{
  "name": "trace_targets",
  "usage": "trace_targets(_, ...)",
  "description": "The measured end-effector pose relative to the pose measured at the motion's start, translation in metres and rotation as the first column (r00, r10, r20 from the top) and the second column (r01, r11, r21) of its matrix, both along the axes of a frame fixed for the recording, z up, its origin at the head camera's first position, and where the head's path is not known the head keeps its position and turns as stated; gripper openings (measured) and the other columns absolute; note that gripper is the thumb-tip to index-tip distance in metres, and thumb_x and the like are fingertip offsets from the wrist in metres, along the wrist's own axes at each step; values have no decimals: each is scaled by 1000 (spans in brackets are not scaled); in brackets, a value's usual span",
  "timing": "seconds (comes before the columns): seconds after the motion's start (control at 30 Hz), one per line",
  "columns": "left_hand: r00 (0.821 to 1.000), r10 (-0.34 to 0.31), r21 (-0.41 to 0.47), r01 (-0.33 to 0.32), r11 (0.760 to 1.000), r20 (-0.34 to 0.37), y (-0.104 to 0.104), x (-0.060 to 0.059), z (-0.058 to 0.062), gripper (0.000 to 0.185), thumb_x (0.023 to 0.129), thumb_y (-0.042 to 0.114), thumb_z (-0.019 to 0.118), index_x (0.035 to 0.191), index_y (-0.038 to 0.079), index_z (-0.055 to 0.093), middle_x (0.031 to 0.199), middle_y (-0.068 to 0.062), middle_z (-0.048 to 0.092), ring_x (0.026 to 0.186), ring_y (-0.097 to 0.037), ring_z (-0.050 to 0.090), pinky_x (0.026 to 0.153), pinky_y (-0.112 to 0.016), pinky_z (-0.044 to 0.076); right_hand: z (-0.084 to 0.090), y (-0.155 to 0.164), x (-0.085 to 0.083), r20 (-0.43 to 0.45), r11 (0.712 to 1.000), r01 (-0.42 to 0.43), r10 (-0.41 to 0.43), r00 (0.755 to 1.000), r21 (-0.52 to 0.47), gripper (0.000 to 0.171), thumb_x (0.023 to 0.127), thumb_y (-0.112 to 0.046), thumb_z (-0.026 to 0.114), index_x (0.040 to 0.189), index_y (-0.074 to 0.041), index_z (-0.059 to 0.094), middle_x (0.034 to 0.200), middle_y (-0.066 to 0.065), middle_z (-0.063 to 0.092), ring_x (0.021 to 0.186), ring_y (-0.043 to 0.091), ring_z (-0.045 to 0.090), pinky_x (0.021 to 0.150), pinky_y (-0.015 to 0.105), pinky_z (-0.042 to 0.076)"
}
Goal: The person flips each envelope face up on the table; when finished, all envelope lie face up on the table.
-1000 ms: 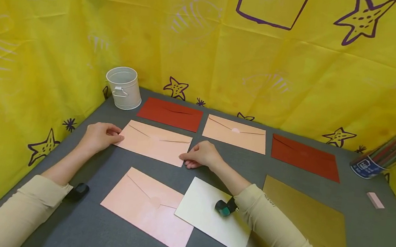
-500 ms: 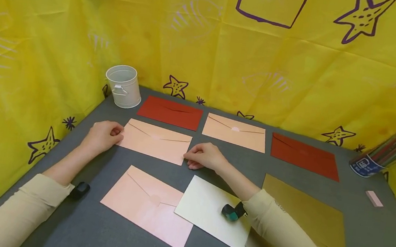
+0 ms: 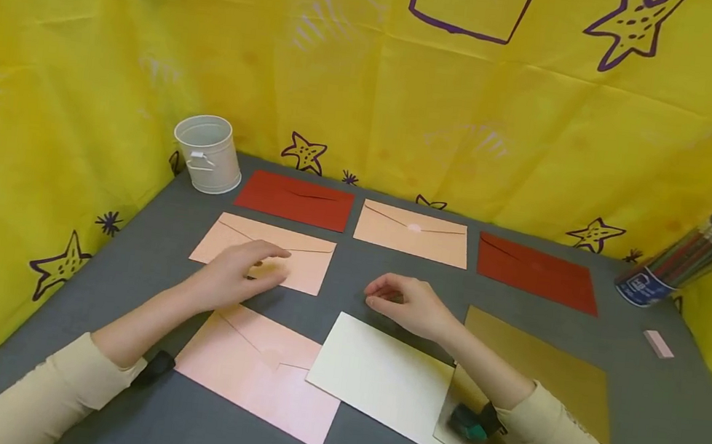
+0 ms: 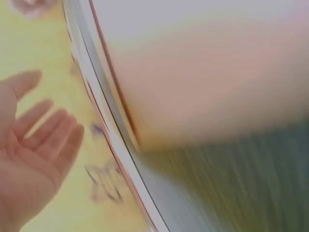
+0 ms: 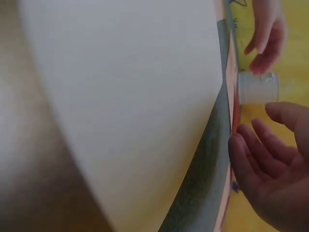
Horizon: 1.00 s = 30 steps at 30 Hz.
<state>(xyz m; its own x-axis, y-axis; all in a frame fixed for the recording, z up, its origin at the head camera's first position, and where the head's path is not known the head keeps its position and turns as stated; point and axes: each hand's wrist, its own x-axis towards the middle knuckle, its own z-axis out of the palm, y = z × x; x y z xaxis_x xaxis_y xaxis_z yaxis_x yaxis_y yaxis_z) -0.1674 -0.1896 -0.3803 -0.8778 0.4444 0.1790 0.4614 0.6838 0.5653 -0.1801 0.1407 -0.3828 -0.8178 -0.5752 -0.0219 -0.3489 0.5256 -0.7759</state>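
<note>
My left hand [image 3: 238,274] hovers over the peach envelope [image 3: 304,267] in the second row, its fingers loosely bent and holding nothing. Empty too, my right hand [image 3: 413,303] is above the table just beyond the cream envelope [image 3: 383,386], fingers relaxed. Below the left hand lies a pink envelope [image 3: 258,387], its right side under the cream one. A large golden-brown envelope [image 3: 544,361] lies partly under my right forearm. Across the back run a red envelope [image 3: 299,201], another peach envelope [image 3: 413,239] and a second red envelope [image 3: 535,272]. In the left wrist view the hand's fingers [image 4: 53,135] are spread.
A white metal bucket [image 3: 208,155] stands at the back left corner. On the right are a tub of pencils [image 3: 688,260] with a blue lid and a pink eraser [image 3: 658,344]. Yellow printed cloth [image 3: 345,89] hangs round the grey table [image 3: 125,283].
Both hands have come away from the edges of the second-row peach envelope. The left moved right, over it; the right drew back to the right. The view shifted slightly.
</note>
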Motion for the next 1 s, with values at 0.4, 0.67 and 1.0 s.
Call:
trace_targets(0.4, 865, -471, -191, 499, 845, 176, 67, 46, -2, 69, 93, 52, 60, 149, 15, 41, 156, 0, 34, 143, -15, 29, 110, -40, 33, -5, 58, 76, -277, 942, -113, 205, 939, 316, 63, 95, -43, 61, 146, -11, 44, 150, 8, 41, 135, 25, 43, 103, 46, 41)
trace_targets(0.67, 848, -497, -338, 529, 778, 182, 77, 49, -11, 85, 90, 57, 60, 155, 11, 27, 162, -3, 15, 148, -18, 12, 114, -37, 25, -15, 82, 111, -211, 880, -163, 281, 936, 447, 92, 88, -66, 55, 157, -18, 19, 162, 0, 17, 144, 19, 26, 107, 45, 36)
trace_targets(1.0, 854, -493, -415, 513, 752, 164, 79, 47, -14, 87, 90, 65, 52, 155, 12, 28, 162, -5, 16, 148, -19, 13, 113, -36, 27, -19, 105, 122, -301, 879, -97, 261, 917, 468, 99, 83, -70, 57, 156, -14, 22, 161, 5, 21, 144, 25, 26, 109, 10, 0)
